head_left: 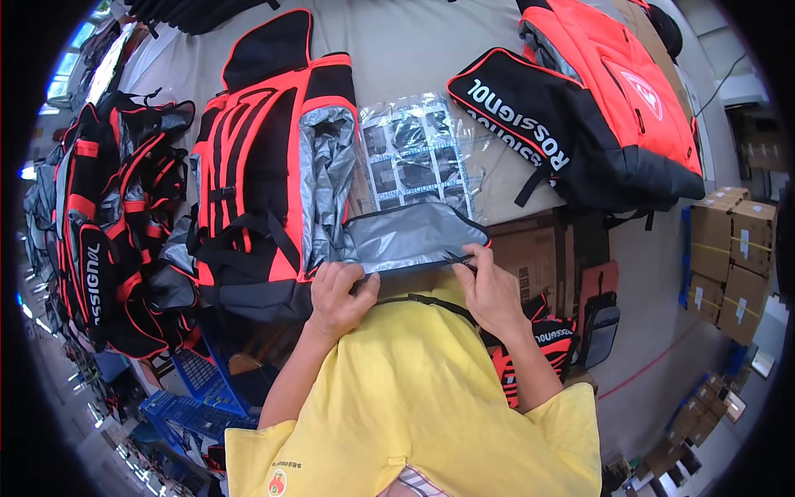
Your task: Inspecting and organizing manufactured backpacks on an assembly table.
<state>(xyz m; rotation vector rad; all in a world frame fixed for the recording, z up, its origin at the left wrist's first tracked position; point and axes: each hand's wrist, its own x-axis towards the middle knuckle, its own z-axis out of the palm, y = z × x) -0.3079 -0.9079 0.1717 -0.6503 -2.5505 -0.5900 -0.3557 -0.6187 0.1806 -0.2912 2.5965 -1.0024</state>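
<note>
A red and black backpack [248,182] lies on the table in front of me, its side open and its silver lining showing. From it a flap with a silver inner face [418,234] and dark edging is folded out toward me. My left hand [338,296] is closed on the flap's near edge, beside the backpack's black bottom. At the flap's right end, my right hand [490,290] pinches the near corner. A small dark pointed piece shows by its fingertips; I cannot tell what it is.
Clear plastic bags [414,157] lie just beyond the flap. Another red and black backpack [609,108] rests at the table's right. More bags are heaped at the left [108,232]. Below are blue crates [199,377] at left and a cardboard box [530,257] at right; stacked cartons [729,257] stand farther right.
</note>
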